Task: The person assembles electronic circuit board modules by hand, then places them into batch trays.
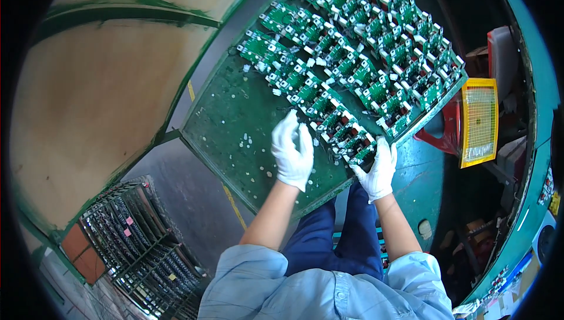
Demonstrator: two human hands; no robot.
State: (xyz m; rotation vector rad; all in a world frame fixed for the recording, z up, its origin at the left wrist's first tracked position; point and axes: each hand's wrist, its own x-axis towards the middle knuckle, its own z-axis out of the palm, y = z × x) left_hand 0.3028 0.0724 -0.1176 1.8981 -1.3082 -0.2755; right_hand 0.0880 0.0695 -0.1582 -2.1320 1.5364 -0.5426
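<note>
Here, the end circuit board (363,154) lies at the near right corner of a large group of green boards (335,56), close to the edge of the green desk (226,123). The white-gloved right hand (379,170) is at that board, thumb on the near side and fingers spread along the right; whether they grip it or only touch it is unclear. The left hand (292,151), gloved too, is just beside the boards' left side, its fingers bent and parted from the thumb. The boards stand close together in slanting rows, with white and dark parts on them. Pale scraps (244,140) dot the bare part of the desk.

Farther out at lower left, a dark wire rack (141,243) has its compartments packed with closely set rows of small dark and pale parts, too fine to identify; pink and yellow slips rest among them. A brown carton (82,255) is beside the rack, its contents hidden. Right of the desk, a yellow-framed grid panel (479,121) stands tilted against a red plastic object (451,117).
</note>
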